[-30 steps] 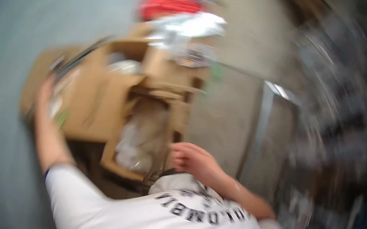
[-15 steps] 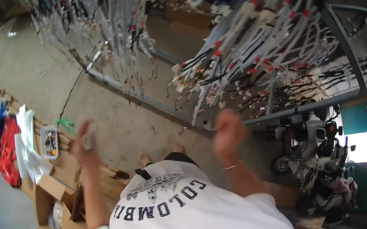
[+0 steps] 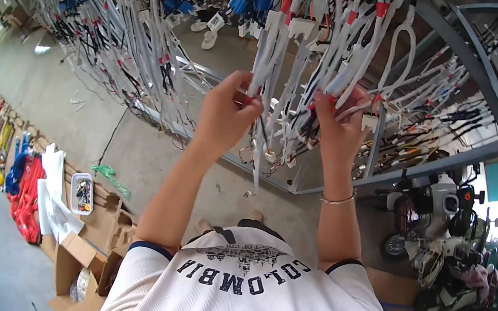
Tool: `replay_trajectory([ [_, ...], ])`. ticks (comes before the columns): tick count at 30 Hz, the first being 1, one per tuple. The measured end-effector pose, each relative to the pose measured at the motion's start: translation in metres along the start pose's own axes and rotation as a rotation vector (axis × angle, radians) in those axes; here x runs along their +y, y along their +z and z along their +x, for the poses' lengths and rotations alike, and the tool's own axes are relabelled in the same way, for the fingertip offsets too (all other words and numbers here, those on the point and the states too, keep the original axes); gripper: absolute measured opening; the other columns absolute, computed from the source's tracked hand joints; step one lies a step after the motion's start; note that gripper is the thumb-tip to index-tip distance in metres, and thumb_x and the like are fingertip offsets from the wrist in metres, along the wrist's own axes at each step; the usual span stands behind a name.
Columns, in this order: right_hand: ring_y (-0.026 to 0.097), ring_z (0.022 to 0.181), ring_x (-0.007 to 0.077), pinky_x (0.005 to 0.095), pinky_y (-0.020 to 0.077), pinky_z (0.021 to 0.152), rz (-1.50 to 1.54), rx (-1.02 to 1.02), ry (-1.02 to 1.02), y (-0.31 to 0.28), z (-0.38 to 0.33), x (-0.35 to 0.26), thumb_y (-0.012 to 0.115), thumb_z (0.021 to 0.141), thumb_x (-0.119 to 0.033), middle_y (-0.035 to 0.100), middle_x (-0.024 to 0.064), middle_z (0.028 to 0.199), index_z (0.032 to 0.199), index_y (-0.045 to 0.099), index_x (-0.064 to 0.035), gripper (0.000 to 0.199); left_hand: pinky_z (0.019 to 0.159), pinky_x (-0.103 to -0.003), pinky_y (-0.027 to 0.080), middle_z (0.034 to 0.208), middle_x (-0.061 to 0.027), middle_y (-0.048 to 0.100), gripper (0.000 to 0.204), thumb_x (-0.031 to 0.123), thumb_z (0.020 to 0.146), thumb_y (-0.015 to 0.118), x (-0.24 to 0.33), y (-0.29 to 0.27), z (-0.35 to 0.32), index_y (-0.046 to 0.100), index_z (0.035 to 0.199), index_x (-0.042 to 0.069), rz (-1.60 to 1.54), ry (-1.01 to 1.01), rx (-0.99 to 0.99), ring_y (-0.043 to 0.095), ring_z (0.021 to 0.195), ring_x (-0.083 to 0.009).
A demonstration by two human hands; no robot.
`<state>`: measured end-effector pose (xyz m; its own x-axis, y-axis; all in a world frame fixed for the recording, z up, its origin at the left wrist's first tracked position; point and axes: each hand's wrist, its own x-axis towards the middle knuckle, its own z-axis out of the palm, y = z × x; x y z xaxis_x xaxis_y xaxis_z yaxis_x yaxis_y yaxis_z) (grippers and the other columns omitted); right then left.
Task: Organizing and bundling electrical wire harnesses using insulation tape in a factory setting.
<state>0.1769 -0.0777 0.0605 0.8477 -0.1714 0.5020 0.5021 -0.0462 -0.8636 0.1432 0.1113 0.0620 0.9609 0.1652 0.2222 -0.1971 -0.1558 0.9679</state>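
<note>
Bundles of white-sleeved wire harnesses (image 3: 284, 62) hang in front of me, with red tape bands, black wires and white connectors at their lower parts. My left hand (image 3: 230, 109) is closed on one wire harness (image 3: 264, 59) near its red band, thumb and fingers pinching it. To the right, my right hand (image 3: 342, 118) has its fingers curled round other hanging white-sleeved wire harnesses (image 3: 348, 73). A white connector (image 3: 369, 121) dangles beside that hand. Fingertips of both hands are partly hidden among the wires.
A grey metal frame (image 3: 438, 167) runs round the harnesses. More harnesses (image 3: 122, 48) hang at left. Motor scooters (image 3: 430, 212) stand at right. On the left lie red bundles (image 3: 30, 198), a white tray (image 3: 82, 193) of small parts and an open cardboard box (image 3: 72, 264).
Both hands have moved up and inward from apart, my left one from low at the left, and now grip the hanging harnesses. The view has shifted slightly.
</note>
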Motion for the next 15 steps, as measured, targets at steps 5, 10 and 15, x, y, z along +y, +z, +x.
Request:
replay_trajectory([
  [5,0.053,0.068,0.0069,0.02,0.0432,0.061,0.282,-0.352,0.294,-0.026,0.013,-0.002,0.055,0.087,-0.002,0.066,0.0098,0.092,0.106,0.057,0.001,0.02,0.066,-0.024,0.047,0.089,-0.0039,0.063,0.029,0.006,0.088,0.058,-0.005,-0.039,0.012,0.056,0.117,-0.001,-0.431,-0.123,-0.295,0.059,0.074,-0.011],
  [10,0.037,0.053,0.0033,0.0199,0.0232,0.048,0.501,-0.587,0.338,-0.033,0.012,-0.03,0.063,0.081,-0.011,0.045,-0.0051,0.063,0.109,0.058,0.0063,0.033,0.058,-0.024,0.042,0.078,-0.0021,0.056,0.032,0.007,0.087,0.057,0.013,-0.039,-0.008,0.054,0.118,-0.001,-0.487,-0.19,-0.318,0.053,0.065,-0.0101],
  [15,0.04,0.048,0.004,0.0195,0.0271,0.045,0.199,-0.488,0.352,-0.032,0.012,-0.046,0.063,0.086,-0.012,0.047,-0.0048,0.058,0.104,0.063,0.0025,0.023,0.049,-0.02,0.034,0.063,0.0047,0.047,0.025,0.01,0.089,0.059,0.05,-0.039,-0.013,0.061,0.112,0.0,0.009,-0.156,-0.225,0.044,0.055,-0.0032],
])
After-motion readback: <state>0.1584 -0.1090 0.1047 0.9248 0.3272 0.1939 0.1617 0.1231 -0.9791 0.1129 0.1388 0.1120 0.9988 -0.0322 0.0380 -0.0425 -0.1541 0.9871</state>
